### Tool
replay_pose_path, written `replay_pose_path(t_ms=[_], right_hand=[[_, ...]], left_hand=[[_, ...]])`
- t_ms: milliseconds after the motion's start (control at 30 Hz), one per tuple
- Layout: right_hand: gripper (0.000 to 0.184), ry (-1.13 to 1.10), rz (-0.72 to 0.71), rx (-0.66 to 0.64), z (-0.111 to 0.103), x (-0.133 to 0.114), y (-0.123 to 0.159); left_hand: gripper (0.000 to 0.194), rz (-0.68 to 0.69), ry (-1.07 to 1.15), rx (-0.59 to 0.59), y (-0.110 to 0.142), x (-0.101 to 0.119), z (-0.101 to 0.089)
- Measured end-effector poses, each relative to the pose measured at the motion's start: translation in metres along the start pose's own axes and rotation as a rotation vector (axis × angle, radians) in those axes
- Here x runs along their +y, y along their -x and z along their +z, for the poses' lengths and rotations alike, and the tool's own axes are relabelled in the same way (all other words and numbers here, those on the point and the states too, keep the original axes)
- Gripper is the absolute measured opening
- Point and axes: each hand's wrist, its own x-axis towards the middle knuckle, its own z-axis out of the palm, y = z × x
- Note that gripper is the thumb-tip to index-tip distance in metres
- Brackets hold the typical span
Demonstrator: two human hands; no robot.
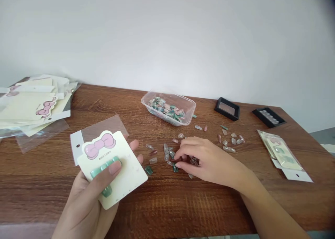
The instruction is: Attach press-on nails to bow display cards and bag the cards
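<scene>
My left hand [89, 200] grips a cream nail card [131, 176] with a pink bow at its top. Under my thumb lies a row of green false nails [104, 167] on the card. A clear plastic bag [104, 125] with a white header sticks out behind the card, in the same hand. Over loose false nails [166, 151] on the table, my right hand [206, 158] is bent downward, thumb and index finger slightly apart. Its fingertips are beside a dark green nail [175, 168]; nothing shows between them. The other fingers are partly hidden.
A clear plastic tub [188, 118] of mixed false nails stands near the wall. Two black frames [227, 108] are at the back right, near packed cards [285, 155]. At the left is a pile of bagged cards [21, 106]. More loose nails [233, 141] lie right of centre.
</scene>
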Motion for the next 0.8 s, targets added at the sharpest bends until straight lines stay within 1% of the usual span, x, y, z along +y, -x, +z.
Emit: replay_pose_path(t_ms=[67,133,200,267,367,533,633,700,800], right_hand=[[0.01,0.013,-0.009,0.045,0.005,-0.003,0.0],[0.014,0.045,-0.047,0.106,0.012,-0.008,-0.001],[0.016,0.095,-0.11,0.146,0.02,-0.013,-0.004],[0.019,0.143,-0.158,0.158,0.028,-0.016,-0.006],[0.021,0.192,-0.159,0.168,0.033,-0.016,-0.009],[0.018,0.243,-0.07,0.232,0.025,-0.007,-0.01],[0.016,0.228,-0.02,0.255,0.017,-0.001,-0.008],[0.016,0.203,0.004,0.229,0.012,0.003,-0.006],[0.02,0.16,0.024,0.158,0.007,0.007,-0.004]], left_hand=[[0.047,-0.007,0.018,-0.009,-0.001,0.001,-0.001],[0.055,-0.029,0.034,-0.037,-0.001,0.002,-0.002],[0.054,-0.051,0.051,-0.051,-0.002,0.002,-0.003],[0.05,-0.069,0.062,-0.053,-0.004,0.003,-0.005],[0.047,-0.094,0.068,-0.081,-0.01,0.002,-0.01],[0.044,-0.086,0.097,-0.077,-0.014,0.001,-0.015],[0.055,-0.082,0.095,-0.047,-0.011,0.001,-0.015],[0.066,-0.085,0.092,-0.034,-0.011,0.001,-0.016],[0.072,-0.09,0.082,-0.054,-0.012,0.0,-0.018]])
